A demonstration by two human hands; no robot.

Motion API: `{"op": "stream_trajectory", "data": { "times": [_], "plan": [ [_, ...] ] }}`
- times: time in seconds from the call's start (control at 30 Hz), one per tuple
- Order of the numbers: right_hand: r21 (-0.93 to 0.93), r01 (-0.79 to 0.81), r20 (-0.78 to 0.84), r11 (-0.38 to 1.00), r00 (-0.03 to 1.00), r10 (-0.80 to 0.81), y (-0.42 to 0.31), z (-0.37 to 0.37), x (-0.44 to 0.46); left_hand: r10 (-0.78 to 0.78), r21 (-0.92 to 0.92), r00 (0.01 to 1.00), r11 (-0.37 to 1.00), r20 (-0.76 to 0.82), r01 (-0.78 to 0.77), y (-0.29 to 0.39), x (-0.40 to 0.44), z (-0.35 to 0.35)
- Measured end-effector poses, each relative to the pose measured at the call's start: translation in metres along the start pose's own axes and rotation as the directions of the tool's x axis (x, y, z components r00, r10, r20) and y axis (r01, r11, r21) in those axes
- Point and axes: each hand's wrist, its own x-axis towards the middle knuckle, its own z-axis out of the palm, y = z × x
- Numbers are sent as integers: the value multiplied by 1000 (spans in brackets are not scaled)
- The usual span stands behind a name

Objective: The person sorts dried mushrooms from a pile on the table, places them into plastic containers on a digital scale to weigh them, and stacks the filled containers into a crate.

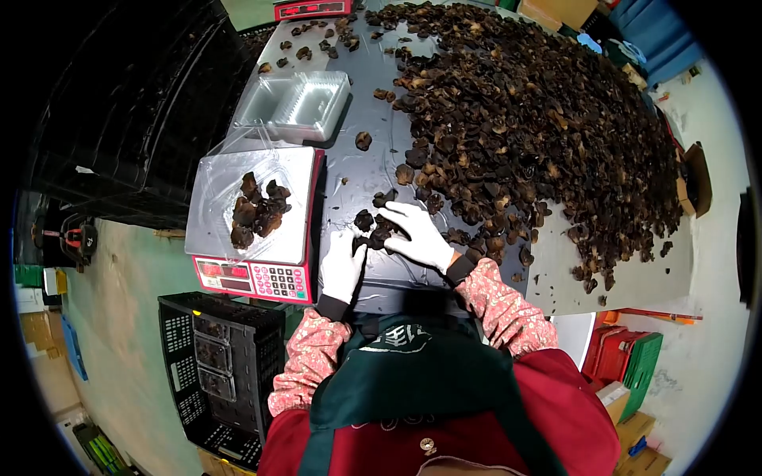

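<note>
My left hand (pixel 342 266), in a white glove, is on the dark table beside the scale. Its fingers are curled together, and whatever they may hold is hidden. Dark brown mushroom pieces (pixel 379 236) lie between my two hands, against the left thumb. My right hand (pixel 418 237), also gloved in white, reaches over these pieces with its fingers stretched and apart. A red digital scale (pixel 214 274) stands to the left. On its plate sits a clear plastic tray (pixel 274 176) with a small heap of mushrooms (pixel 259 211) in it.
A large mushroom pile (pixel 516 119) covers the table's right and far side. Clear empty trays (pixel 298 105) stand behind the scale. Another red scale (pixel 313 9) is at the far end. A black crate (pixel 178 349) stands below on the left; red and green crates (pixel 627 361) are at right.
</note>
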Motion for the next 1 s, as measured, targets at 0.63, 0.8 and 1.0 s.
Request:
{"op": "stream_trajectory", "data": {
  "times": [0.63,0.8,1.0],
  "plan": [
    [13,-91,-277,996,956,91,-5,50,33,-322,-487,713,873,-623,-31,-28,44,-195],
    [519,-218,-192,826,912,362,-58,16,80,193,194,804,976,-562,-98,-62,55,-177],
    [435,101,-324,895,945,50,-167,16,174,-3,-26,861,1000,-509,-12,-59,50,-177]
  ]
}}
